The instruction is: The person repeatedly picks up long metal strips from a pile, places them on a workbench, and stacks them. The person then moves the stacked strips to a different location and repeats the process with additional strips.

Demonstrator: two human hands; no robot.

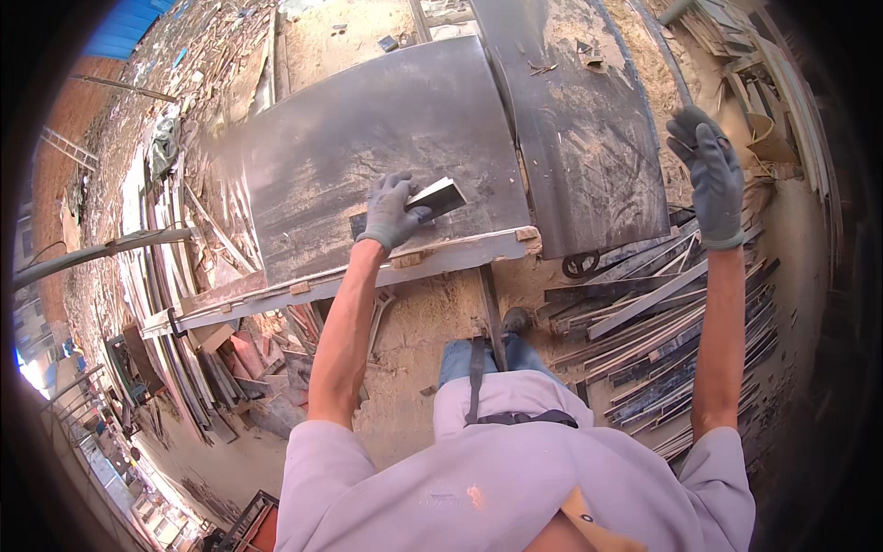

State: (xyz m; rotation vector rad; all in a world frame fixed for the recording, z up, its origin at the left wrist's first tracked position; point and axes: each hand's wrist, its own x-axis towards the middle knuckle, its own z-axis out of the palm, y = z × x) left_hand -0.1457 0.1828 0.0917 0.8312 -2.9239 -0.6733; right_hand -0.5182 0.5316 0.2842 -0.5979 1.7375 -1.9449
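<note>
Wood block, dark-faced and pale-edged, sits in the gloved left hand in the head view, fingers wrapped over it, above the dark worktop. The gloved right hand is raised past the worktop's right edge, fingers bent; whether they grip the bar there, I cannot tell.

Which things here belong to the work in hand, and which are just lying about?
Working: gloved left hand; dark-faced piece in its grasp; dark tabletop beneath.

Seemingly lying about: long strips piled right of the person's legs; debris on the neighbouring dark surface.
</note>
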